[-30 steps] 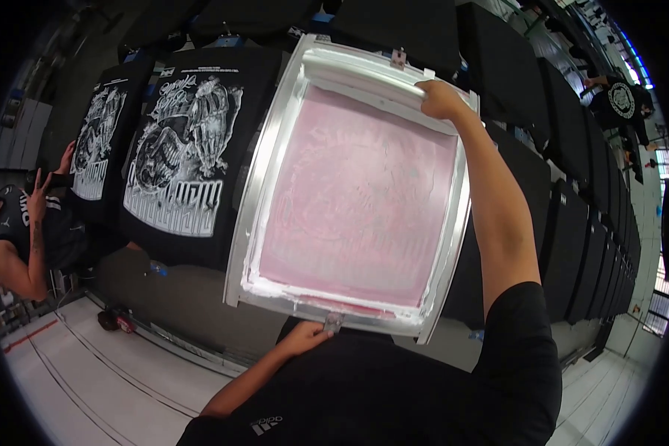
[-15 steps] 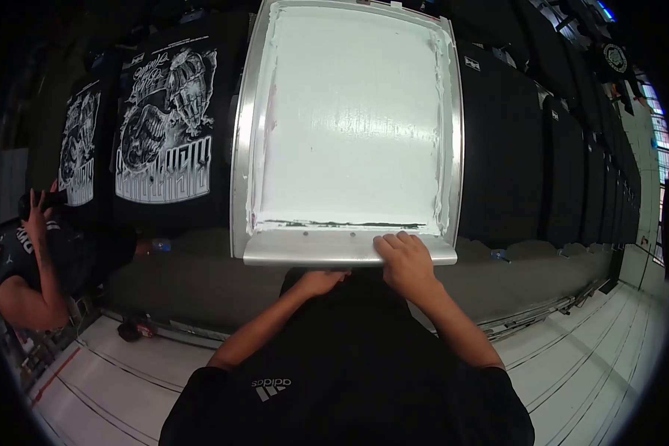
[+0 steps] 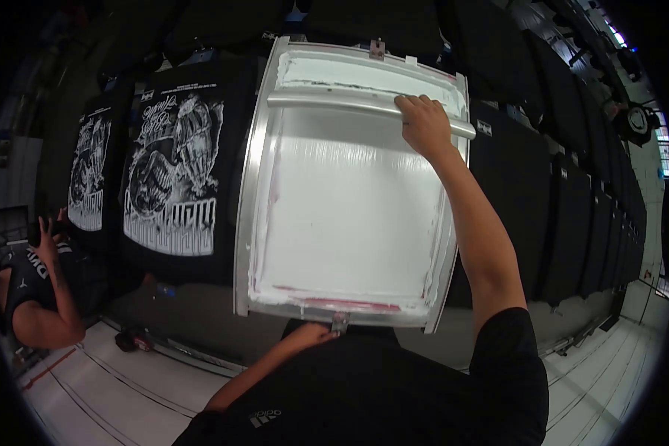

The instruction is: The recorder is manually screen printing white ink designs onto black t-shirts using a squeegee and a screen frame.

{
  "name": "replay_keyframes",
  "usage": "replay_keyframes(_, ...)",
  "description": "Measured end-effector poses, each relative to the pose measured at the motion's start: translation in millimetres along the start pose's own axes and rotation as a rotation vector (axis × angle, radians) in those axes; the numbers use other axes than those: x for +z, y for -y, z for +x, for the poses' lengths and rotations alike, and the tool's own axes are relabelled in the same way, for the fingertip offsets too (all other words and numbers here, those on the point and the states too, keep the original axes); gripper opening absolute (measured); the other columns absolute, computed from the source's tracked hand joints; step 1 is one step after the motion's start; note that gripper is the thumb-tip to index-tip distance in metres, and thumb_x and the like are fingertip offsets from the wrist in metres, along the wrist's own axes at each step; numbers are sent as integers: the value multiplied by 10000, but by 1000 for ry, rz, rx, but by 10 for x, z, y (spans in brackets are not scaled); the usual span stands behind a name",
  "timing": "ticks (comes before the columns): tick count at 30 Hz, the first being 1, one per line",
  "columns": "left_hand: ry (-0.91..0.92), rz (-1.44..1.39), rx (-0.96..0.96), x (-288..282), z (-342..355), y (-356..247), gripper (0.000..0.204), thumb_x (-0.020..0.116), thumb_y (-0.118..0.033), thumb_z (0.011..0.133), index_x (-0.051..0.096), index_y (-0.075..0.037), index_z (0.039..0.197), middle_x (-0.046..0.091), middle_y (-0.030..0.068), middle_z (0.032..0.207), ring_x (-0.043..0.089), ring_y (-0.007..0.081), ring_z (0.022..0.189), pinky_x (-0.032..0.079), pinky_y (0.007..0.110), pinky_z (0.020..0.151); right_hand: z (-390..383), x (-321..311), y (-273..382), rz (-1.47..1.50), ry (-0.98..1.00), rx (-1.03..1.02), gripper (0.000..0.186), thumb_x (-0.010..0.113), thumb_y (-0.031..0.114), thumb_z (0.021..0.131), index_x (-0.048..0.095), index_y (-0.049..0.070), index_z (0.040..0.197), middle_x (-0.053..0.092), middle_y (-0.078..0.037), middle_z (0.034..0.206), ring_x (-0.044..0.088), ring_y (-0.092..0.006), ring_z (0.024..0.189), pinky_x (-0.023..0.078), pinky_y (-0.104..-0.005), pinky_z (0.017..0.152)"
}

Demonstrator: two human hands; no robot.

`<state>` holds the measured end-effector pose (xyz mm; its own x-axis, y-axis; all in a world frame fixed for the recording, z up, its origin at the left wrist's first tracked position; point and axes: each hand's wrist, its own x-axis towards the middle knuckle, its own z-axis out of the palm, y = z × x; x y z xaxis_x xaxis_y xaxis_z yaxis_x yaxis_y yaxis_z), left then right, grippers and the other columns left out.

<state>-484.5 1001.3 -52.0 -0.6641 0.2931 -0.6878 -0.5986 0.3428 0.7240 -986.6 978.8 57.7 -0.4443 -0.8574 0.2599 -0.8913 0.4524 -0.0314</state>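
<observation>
In front of me is a screen-printing frame [image 3: 254,175] with a metal border, its mesh coated in white ink [image 3: 349,208]. Across its far part lies a long metal squeegee [image 3: 327,103], slightly tilted down to the right. My right hand [image 3: 427,125] is closed over the squeegee's right half, arm stretched far forward. At the frame's near edge, my left hand [image 3: 310,338] has its fingers curled close beside a small metal bracket [image 3: 340,322]; its fingertips are partly hidden. White ink is built up along the mesh edges, with a reddish streak at the near end.
Black shirts [image 3: 509,201] lie in a row to the right. At left, a black shirt carries a white and grey print [image 3: 175,171], with another printed shirt [image 3: 89,175] beyond. A person [image 3: 48,290] stands at far left, holding a dark object. A rail runs along the floor.
My right hand has pushed the squeegee from the frame's near end to its far end. The view has shifted and tilted, and my left hand stays at the near edge.
</observation>
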Motion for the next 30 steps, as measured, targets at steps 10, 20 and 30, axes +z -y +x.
replay_keyframes(10, -1260, 1216, 376, -4189, 857, -2029, 659, 765, -385, 780, 533, -133, 1343, 538, 88, 1315, 499, 286, 1187, 387, 497, 971, 701, 217, -594, -66, 84, 168, 417, 644, 121, 794, 621, 134, 1211, 683, -91, 1035, 629, -278, 1050, 456, -495, 896)
replay_keyframes(20, -931, 996, 244, -3517, 747, -1161, 510, 685, -43, 686, 572, -65, 1183, 572, 145, 1152, 535, 357, 1060, 433, 457, 912, -1227, 191, -154, -74, 317, 180, 298, 558, 12, 799, 603, 77, 1086, 593, -93, 1009, 576, -290, 966, 413, -500, 924)
replay_keyframes(30, -854, 805, 323, -1343, -1210, -747, 388, 746, -60, 574, 639, -50, 946, 617, 92, 904, 580, 299, 879, 467, 404, 800, -3029, -1402, 1313, 316, 417, 187, 340, 593, -25, 625, 627, 45, 955, 605, -91, 836, 582, -285, 840, 413, -408, 786)
